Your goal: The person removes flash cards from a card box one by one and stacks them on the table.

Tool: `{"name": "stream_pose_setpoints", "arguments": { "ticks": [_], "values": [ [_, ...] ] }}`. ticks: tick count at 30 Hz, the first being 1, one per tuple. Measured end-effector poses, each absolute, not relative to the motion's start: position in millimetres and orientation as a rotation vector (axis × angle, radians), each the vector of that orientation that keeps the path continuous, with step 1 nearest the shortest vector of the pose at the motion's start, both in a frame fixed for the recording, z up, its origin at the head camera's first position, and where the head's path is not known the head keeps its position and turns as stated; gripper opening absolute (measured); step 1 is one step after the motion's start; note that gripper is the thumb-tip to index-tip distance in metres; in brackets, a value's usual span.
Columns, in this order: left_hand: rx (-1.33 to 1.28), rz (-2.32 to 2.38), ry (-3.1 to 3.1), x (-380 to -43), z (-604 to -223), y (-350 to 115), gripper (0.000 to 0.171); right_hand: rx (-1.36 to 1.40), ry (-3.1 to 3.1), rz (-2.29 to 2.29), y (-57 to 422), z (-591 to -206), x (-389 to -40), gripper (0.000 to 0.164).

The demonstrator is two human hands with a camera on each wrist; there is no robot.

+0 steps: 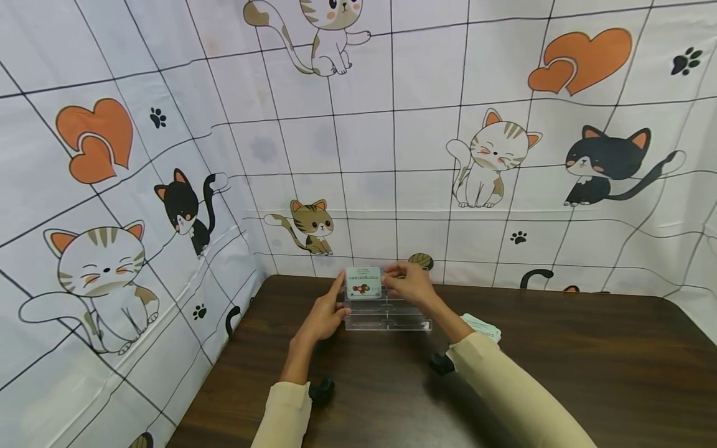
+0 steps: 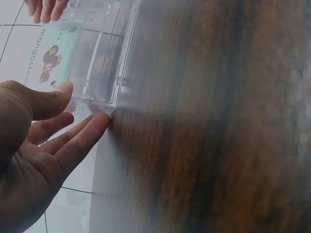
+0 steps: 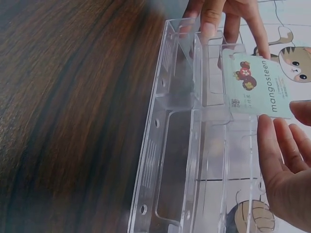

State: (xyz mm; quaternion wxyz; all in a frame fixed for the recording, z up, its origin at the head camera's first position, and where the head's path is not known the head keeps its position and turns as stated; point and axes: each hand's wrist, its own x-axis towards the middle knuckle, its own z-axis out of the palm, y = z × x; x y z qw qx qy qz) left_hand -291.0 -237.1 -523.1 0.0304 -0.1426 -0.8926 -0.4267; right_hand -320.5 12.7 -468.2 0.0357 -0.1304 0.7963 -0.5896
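A pale green card [image 1: 364, 285] printed "mangosteen" with fruit pictures stands in the back, upper tier of a clear plastic tiered rack [image 1: 364, 323], in its left half. My right hand [image 1: 411, 285] pinches the card's right edge between thumb and fingertips, as the right wrist view shows. At the rack's left end, my left hand [image 1: 325, 317] holds the side wall; its thumb [image 3: 209, 26] lies on the clear wall, and one finger reaches up beside the card's left edge. The lower tiers of the rack show no cards.
Several pale green cards [image 1: 482, 328] lie in a loose pile on the dark wooden table [image 1: 381, 386], right of the rack and beside my right forearm. A white cat-print curtain [image 1: 364, 149] hangs close behind the rack and along the left side.
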Motion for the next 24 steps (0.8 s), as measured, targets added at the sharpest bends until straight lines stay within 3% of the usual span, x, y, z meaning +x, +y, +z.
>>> {"name": "stream_pose_setpoints", "arguments": {
  "ticks": [16,24],
  "values": [
    [-0.463,-1.33,-2.751,-290,-524,-238,0.092,-0.395,2.717,-1.707,-9,-470,-327,0.029],
    [-0.46,-1.327,-2.758,-292,-523,-239,0.091,-0.409,2.872,-1.652,-17,-469,-330,0.017]
  ]
}}
